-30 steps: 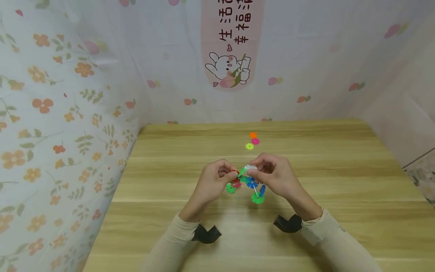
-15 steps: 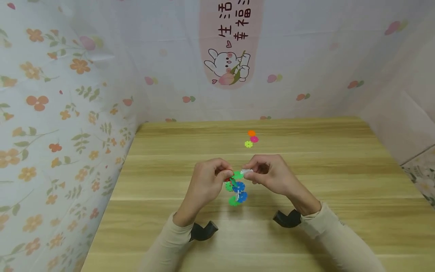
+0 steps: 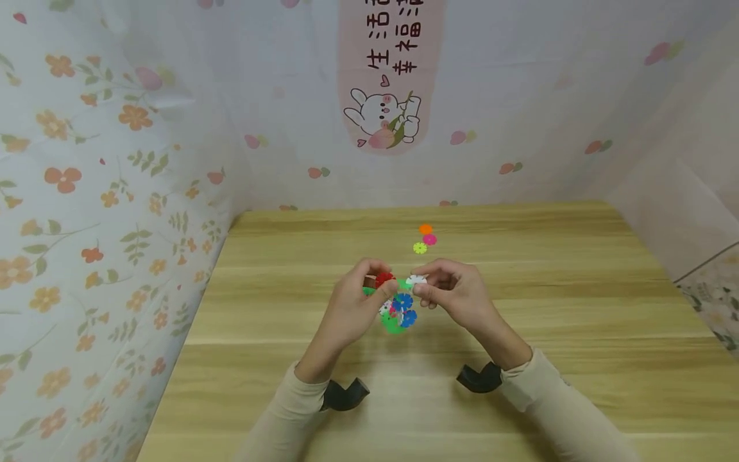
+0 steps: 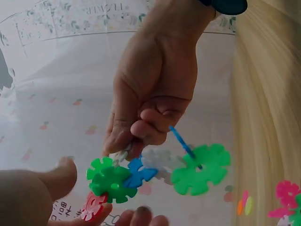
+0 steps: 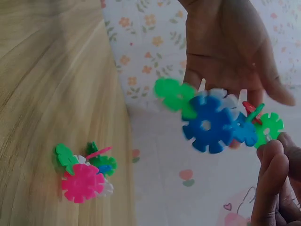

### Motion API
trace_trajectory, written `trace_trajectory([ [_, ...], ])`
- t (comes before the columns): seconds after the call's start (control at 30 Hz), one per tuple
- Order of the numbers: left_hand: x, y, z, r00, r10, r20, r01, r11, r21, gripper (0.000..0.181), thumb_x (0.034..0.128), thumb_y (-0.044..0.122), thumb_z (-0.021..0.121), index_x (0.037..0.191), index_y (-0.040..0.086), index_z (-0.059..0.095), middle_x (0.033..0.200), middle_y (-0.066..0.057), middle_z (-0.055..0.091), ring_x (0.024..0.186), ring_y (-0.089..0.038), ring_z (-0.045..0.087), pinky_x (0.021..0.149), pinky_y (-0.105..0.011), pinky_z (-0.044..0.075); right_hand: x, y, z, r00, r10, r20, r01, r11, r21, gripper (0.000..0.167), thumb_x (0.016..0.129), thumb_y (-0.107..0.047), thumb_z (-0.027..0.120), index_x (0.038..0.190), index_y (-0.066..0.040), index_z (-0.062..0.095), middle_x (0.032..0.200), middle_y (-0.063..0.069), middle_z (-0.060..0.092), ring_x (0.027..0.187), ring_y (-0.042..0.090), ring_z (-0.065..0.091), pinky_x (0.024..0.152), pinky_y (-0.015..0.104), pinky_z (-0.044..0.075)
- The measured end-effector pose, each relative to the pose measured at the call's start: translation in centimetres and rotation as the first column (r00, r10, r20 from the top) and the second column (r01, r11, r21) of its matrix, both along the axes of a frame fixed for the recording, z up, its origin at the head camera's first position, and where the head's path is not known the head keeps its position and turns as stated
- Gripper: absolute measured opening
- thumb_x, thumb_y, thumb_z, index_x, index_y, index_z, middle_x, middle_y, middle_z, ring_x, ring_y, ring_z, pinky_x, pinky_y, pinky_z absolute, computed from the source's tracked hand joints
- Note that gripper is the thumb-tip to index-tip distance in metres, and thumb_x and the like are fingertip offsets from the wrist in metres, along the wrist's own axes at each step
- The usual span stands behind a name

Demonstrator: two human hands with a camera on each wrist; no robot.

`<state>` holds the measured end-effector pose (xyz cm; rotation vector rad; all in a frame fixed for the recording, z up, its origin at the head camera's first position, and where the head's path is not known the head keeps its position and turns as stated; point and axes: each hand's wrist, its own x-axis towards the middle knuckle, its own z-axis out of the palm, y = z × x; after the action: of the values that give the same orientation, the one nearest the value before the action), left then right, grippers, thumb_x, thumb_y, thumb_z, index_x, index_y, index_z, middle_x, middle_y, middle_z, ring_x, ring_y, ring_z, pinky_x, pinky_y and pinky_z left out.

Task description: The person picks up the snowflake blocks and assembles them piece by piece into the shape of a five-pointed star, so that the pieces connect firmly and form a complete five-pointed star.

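Interlocked snowflake-shaped plastic discs hang between the hands; blue point(image 5: 207, 125) and green discs point(image 4: 200, 169) show in the joined piece. My right hand point(image 3: 458, 292) pinches a white disc point(image 3: 416, 280) between thumb and fingers, beside a green disc point(image 3: 403, 284). Against the fingers of my left hand point(image 3: 355, 305) lies a red disc point(image 3: 383, 279). In both wrist views the left thumb point(image 5: 277, 87) stands apart from the discs. A second joined piece with a pink disc point(image 5: 82, 183) sits on the table below, largely covered in the head view.
Farther back on the wooden table point(image 3: 277, 385) lie loose orange point(image 3: 425, 228), magenta point(image 3: 430, 239) and yellow-green discs point(image 3: 419, 248). Patterned cloth point(image 3: 277, 115) rises behind and beside the table. Black curved mounts point(image 3: 346, 394) stick out at both wrists.
My left thumb has come away from the red disc, which now shows more fully. The joined discs have turned and shifted left. The right hand still pinches the white disc.
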<state>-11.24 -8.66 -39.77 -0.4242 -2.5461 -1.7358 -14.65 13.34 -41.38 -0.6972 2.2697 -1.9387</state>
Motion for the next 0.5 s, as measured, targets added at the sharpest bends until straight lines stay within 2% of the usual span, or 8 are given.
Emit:
trace_trajectory([
  [0.1, 0.0, 0.0, -0.1, 0.996, -0.035, 0.078, 0.034, 0.999, 0.015, 0.04, 0.0952, 0.036, 0.069, 0.127, 0.015, 0.057, 0.112, -0.001, 0.065, 0.097, -0.02, 0.063, 0.082, -0.036, 0.055, -0.4, -0.4, -0.5, 0.999, -0.003, 0.033, 0.004, 1.0, -0.031, 0.022, 0.088, -0.003, 0.075, 0.11, 0.001, 0.07, 0.076, 0.017, 0.067, 0.063, 0.039, 0.064, 0.06, 0.037, 0.059],
  [0.17, -0.1, -0.1, -0.2, 0.995, -0.049, 0.091, 0.048, 0.999, 0.018, 0.038, 0.0947, 0.036, 0.07, 0.125, 0.017, 0.059, 0.104, -0.001, 0.065, 0.089, -0.018, 0.063, 0.076, -0.033, 0.055, -0.6, -0.6, -0.5, 0.999, 0.021, 0.04, -0.02, 1.0, -0.022, 0.023, 0.089, -0.004, 0.075, 0.111, 0.0, 0.07, 0.077, 0.018, 0.066, 0.064, 0.039, 0.064, 0.06, 0.037, 0.059],
  [0.27, -0.2, -0.3, -0.3, 0.994, -0.043, 0.1, 0.042, 0.999, 0.014, 0.028, 0.0954, 0.035, 0.069, 0.117, 0.018, 0.063, 0.087, 0.0, 0.061, 0.073, -0.015, 0.058, 0.064, -0.029, 0.05, -1.3, -0.6, -0.5, 0.998, 0.061, 0.002, -0.061, 0.998, 0.006, 0.022, 0.094, -0.007, 0.07, 0.114, 0.0, 0.069, 0.076, 0.019, 0.066, 0.061, 0.037, 0.063, 0.058, 0.035, 0.058],
  [0.33, -0.3, -0.5, -0.4, 0.994, -0.033, 0.106, 0.032, 0.999, 0.01, 0.024, 0.0957, 0.036, 0.068, 0.113, 0.019, 0.064, 0.079, 0.0, 0.058, 0.066, -0.014, 0.053, 0.058, -0.028, 0.045, -2.0, -0.3, -0.8, 0.999, 0.051, -0.02, -0.051, 0.999, 0.017, 0.022, 0.098, -0.011, 0.066, 0.117, 0.0, 0.068, 0.077, 0.022, 0.066, 0.059, 0.033, 0.063, 0.056, 0.033, 0.057],
  [0.43, -0.6, -0.8, -0.5, 0.994, -0.025, 0.111, 0.022, 0.999, 0.031, 0.021, 0.096, 0.035, 0.067, 0.109, 0.019, 0.064, 0.077, -0.001, 0.058, 0.063, -0.014, 0.052, 0.057, -0.029, 0.045, -3.7, 0.4, -1.5, 0.998, -0.056, -0.018, 0.057, 0.998, 0.026, 0.028, 0.101, -0.021, 0.061, 0.119, 0.001, 0.066, 0.08, 0.025, 0.065, 0.056, 0.027, 0.06, 0.053, 0.03, 0.054],
  [0.5, -0.8, -1.0, -0.5, 0.994, -0.023, 0.105, 0.019, 0.999, 0.044, 0.02, 0.096, 0.035, 0.067, 0.108, 0.02, 0.063, 0.08, -0.001, 0.06, 0.065, -0.014, 0.054, 0.059, -0.03, 0.046, -5.3, 1.0, -2.1, 0.986, -0.165, 0.01, 0.164, 0.985, 0.05, 0.034, 0.102, -0.028, 0.06, 0.121, -0.001, 0.066, 0.086, 0.024, 0.066, 0.057, 0.025, 0.059, 0.054, 0.028, 0.054],
])
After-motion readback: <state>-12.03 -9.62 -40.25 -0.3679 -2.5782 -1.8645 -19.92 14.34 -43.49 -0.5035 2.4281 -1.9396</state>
